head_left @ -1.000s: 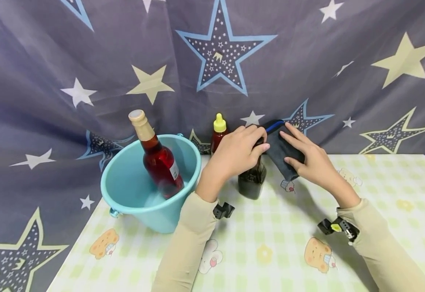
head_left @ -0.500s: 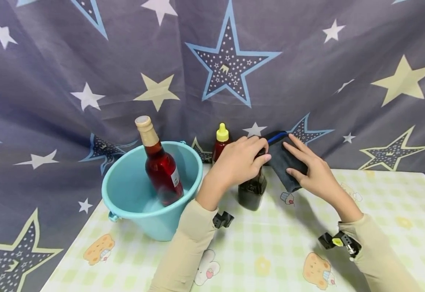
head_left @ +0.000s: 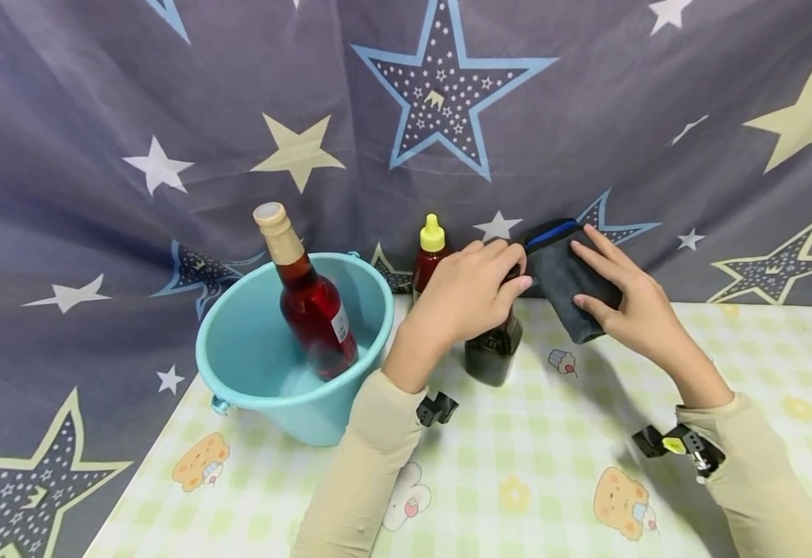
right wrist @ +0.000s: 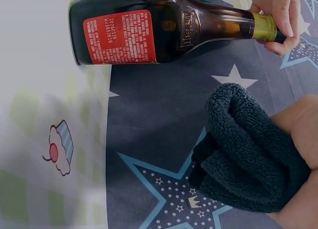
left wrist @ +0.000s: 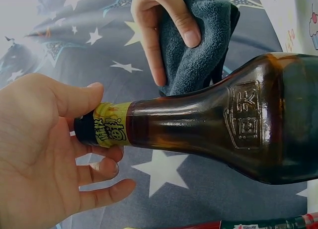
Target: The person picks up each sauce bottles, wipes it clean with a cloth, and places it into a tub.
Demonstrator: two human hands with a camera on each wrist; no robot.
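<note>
Head view: dark bottle (head_left: 493, 353) upright mid-counter (head_left: 531, 480), neck pinched by left hand (head_left: 472, 291); right hand (head_left: 632, 302) gripping folded grey cloth (head_left: 566, 279) just beside. Teal bucket (head_left: 239, 364) near left edge, open room right.

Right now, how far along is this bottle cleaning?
One red bottle already stands in the blue bucket, so it looks dealt with. In hand: the left hand grips the dark bottle by its neck, while the right hand holds a folded grey cloth beside it, not touching in the wrist views. The yellow-capped bottle behind seems untouched.
</note>
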